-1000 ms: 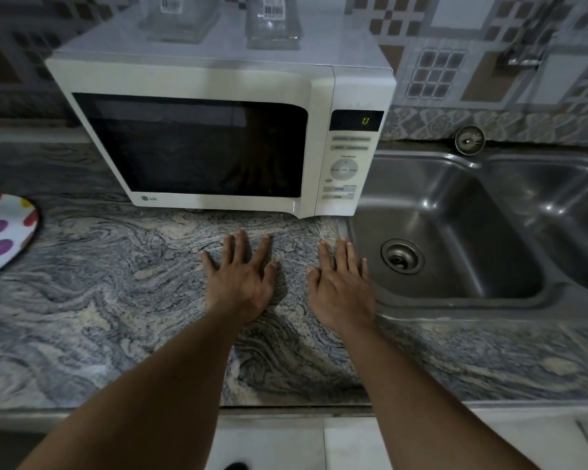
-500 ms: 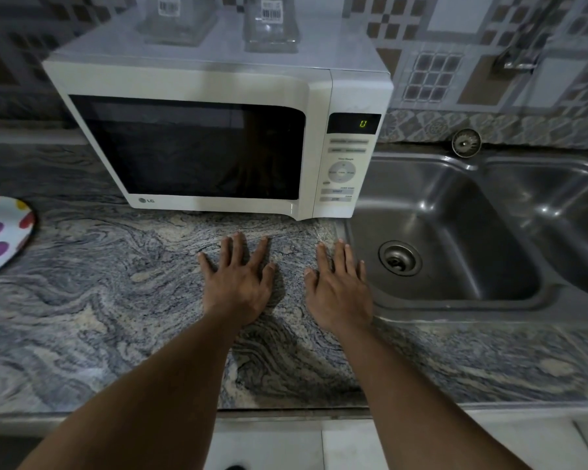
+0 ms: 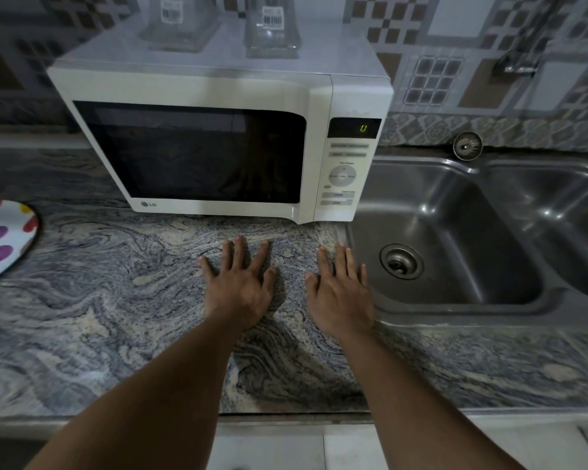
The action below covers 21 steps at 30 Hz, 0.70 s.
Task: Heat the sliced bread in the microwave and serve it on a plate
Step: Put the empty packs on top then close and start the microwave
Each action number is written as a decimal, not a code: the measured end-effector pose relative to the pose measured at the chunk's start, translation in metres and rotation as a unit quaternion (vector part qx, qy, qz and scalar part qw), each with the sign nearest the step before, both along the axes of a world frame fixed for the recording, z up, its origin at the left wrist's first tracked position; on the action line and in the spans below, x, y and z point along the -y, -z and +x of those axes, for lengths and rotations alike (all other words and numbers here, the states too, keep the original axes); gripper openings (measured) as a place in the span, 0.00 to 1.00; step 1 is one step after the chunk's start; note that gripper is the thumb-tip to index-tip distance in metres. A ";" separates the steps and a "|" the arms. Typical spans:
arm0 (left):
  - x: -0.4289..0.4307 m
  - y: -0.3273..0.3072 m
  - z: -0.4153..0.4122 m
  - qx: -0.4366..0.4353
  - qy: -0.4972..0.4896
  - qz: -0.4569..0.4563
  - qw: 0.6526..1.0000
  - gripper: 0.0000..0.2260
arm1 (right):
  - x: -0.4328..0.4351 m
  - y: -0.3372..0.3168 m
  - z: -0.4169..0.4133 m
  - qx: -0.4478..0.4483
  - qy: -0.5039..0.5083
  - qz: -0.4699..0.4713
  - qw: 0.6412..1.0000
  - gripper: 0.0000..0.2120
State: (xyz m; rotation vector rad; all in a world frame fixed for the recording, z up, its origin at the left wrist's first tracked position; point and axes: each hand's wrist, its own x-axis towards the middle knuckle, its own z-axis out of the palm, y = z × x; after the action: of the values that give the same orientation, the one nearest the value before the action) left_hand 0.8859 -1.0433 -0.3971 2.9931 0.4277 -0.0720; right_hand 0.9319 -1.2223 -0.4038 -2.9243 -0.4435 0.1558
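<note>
A white microwave [image 3: 218,86] stands at the back of the marble counter [image 3: 99,317] with its dark door closed and its display showing 0. The inside is too dark to see. My left hand [image 3: 240,286] lies flat on the counter in front of the microwave, fingers spread, holding nothing. My right hand [image 3: 342,293] lies flat beside it, close to the sink's edge, also holding nothing. A white plate with coloured dots [image 3: 4,239] sits at the far left edge. No bread is in view.
A steel double sink [image 3: 455,310] with a drain fills the right side. Two clear glass containers [image 3: 272,28] stand on top of the microwave. A tap [image 3: 516,62] juts from the tiled wall at the upper right.
Both hands stay flat on the counter in the same place. Only the view has shifted slightly.
</note>
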 end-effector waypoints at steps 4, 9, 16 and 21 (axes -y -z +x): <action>0.003 -0.002 0.003 -0.021 -0.008 -0.008 1.000 0.27 | 0.001 0.000 -0.002 -0.008 -0.002 0.005 1.000 0.30; 0.016 -0.003 0.010 -0.025 -0.011 -0.005 1.000 0.27 | 0.000 -0.002 -0.001 -0.010 -0.003 0.045 0.999 0.29; 0.017 0.000 0.010 0.007 -0.001 -0.016 1.000 0.27 | -0.012 -0.016 0.023 0.001 0.128 0.256 0.958 0.28; 0.015 0.001 0.011 0.023 -0.002 -0.023 0.999 0.27 | -0.021 -0.043 0.075 0.028 0.212 0.390 0.896 0.33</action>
State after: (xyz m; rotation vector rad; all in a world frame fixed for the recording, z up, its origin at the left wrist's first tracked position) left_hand 0.8974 -1.0587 -0.3980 2.9416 0.4218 -0.0120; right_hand 1.0064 -1.2013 -0.3608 -2.1523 0.1272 -0.1421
